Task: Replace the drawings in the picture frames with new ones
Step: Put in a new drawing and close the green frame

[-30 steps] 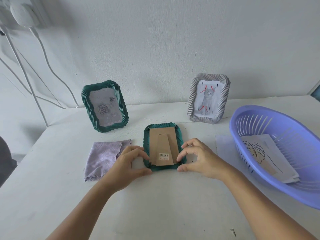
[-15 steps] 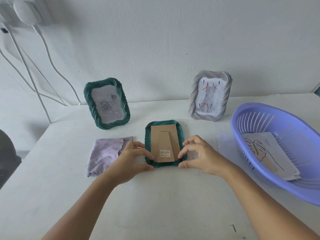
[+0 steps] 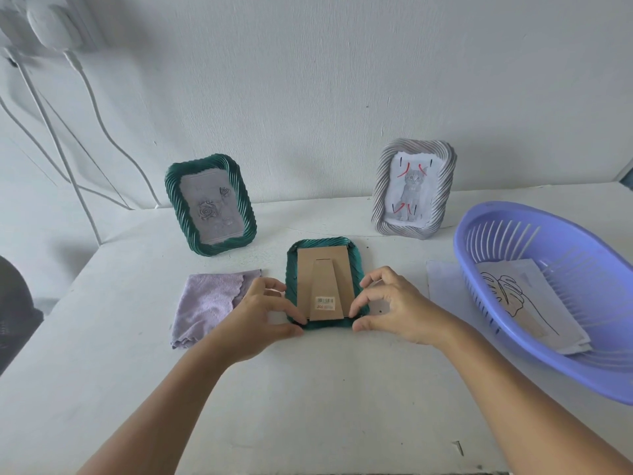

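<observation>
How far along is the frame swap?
Done: nothing visibly swapped. In hand: both hands grip the face-down green frame, cardboard back still on. Left: the rose frame and cat frame stand untouched; new drawings wait in the basket.

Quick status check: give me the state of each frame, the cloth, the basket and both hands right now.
Face-down green frame: flat, cardboard back on.
Rose frame: upright.
Cat frame: upright.
Cloth: folded, flat.
Basket: holds leaf drawings.
Left hand: gripping frame edge.
Right hand: gripping frame edge.

Soft, even daylight; faint shadows; sharp centre; wide-angle bending at edges.
</observation>
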### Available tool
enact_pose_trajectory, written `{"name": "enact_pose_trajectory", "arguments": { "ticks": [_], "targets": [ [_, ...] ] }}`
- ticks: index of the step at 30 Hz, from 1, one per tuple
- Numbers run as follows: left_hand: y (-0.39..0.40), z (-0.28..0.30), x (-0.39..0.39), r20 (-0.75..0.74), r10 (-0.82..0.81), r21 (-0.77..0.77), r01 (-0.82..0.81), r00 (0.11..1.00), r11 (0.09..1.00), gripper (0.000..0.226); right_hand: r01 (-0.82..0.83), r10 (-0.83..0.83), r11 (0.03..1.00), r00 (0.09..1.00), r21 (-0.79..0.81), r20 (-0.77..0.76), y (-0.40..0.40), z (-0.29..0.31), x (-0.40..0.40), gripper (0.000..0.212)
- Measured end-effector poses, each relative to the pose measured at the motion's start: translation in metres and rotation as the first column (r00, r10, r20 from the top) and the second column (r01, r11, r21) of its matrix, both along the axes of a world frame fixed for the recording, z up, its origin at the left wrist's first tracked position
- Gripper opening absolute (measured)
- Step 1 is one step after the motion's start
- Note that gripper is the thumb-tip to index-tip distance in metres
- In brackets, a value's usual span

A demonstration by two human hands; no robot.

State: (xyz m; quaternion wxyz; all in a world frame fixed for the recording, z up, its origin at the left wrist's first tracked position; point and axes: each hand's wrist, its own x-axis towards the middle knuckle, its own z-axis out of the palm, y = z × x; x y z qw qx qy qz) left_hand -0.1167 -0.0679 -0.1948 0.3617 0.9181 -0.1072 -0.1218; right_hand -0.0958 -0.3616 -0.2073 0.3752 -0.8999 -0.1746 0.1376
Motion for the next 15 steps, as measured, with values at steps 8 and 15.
{"name": "enact_pose_trajectory", "arguments": {
  "ticks": [8,15],
  "targets": [
    [0.001,0.004,-0.001,-0.017,-0.018,0.015,0.018,1.0,1.0,0.015,-0.015,0.015,1.0,1.0,-0.01,-0.026,-0.001,0.004,-0.003,0.016],
    [-0.004,0.017,0.02,0.11,0.172,0.002,-0.173,0.979,0.985,0.04,0.283,-0.299,0.948,0.948,0.145,0.105,0.006,0.008,0.01,0.038]
  ]
}}
